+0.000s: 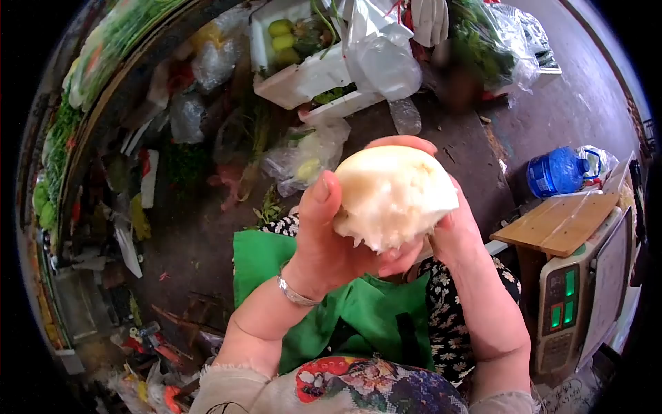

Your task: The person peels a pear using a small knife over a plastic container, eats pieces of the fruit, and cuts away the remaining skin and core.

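Held up before my chest is a large, pale cream, peeled vegetable (393, 186); its kind I cannot make out. Its upper side is smooth and rounded, while the lower face looks rough with a ragged, pointed edge. My left hand (324, 234) cups it from the left, thumb up along its side, with a silver bracelet on the wrist. On the other side my right hand (448, 224) wraps around it, most of those fingers hidden behind it. Below both hands, a green apron (331, 324) covers my lap.
A scale (565, 297) with green lit displays and a wooden board (558, 224) stand at the right, near a blue water jug (555, 172). Ahead are a white foam box (296, 83) and plastic bags (310, 152). Leafy greens (52, 159) line the left edge; scraps litter the floor.
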Available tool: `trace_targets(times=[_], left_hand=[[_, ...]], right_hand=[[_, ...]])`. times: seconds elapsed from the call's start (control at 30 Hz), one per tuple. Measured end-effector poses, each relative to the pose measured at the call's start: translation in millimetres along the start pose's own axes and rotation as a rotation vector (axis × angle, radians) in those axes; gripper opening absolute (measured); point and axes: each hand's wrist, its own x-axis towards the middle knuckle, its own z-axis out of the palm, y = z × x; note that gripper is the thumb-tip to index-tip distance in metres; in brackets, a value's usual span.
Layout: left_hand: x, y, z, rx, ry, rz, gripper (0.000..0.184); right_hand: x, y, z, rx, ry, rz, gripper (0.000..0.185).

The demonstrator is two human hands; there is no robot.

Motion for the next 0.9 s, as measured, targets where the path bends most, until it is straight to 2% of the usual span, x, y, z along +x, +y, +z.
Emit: trace_targets(times=[0.03,0.07,0.1,0.17,0.2,0.33,0.4,0.43,0.5,0.67,0.73,0.9], left_hand=[[1.5,0.6,-0.6,0.007,-0.03,0.025,0.105],[-1.9,4.0,3.0,0.122,0.058,0.009,0.107],[-2.1,5.2,0.3,0.121,0.058,0.008,0.107],[0.9,6.9,-9.2,0.308,0.037,0.063,0.107],[2.8,6.6,-12.4,0.258,0.069,0.076,0.104],[3.4,8.8,-16.5,0.468,0.165,0.126,0.1],[2.2,10.0,-26.1,0.38,0.098,0.112,0.08],[2.1,9.2,-26.4,0.377,0.101,0.107,0.08],[4.1,10.5,-26.8,0.413,0.185,0.137,0.097],[6.6,9.9,-43.0,0.424,0.207,0.173,0.089],[7.2,9.1,-51.1,0.472,0.139,0.189,0.085],[7.7,4.9,-51.6,0.449,0.129,0.181,0.082]], right_hand=[[4.9,2.8,-9.3,-0.057,0.02,-0.012,0.016],[7.0,2.4,-11.8,-0.085,0.03,-0.016,0.014],[9.0,1.3,-13.3,-0.114,0.04,-0.021,0.012],[8.6,-7.7,-8.0,-0.158,0.185,-0.081,0.006],[7.4,-13.2,-9.1,-0.17,0.183,-0.1,0.004],[8.6,-21.6,-10.9,-0.104,0.214,-0.131,0.009],[8.6,-22.6,-12.6,-0.123,0.185,-0.189,0.012],[7.3,-22.2,-14.1,-0.122,0.19,-0.184,0.012],[8.2,-23.4,-16.0,-0.155,0.152,-0.213,0.014],[8.2,-27.8,-23.1,-0.02,0.065,-0.199,0.015],[9.5,-26.6,-28.0,0.112,-0.044,-0.209,0.014],[7.5,-23.7,-21.0,0.273,-0.118,-0.194,0.014]])
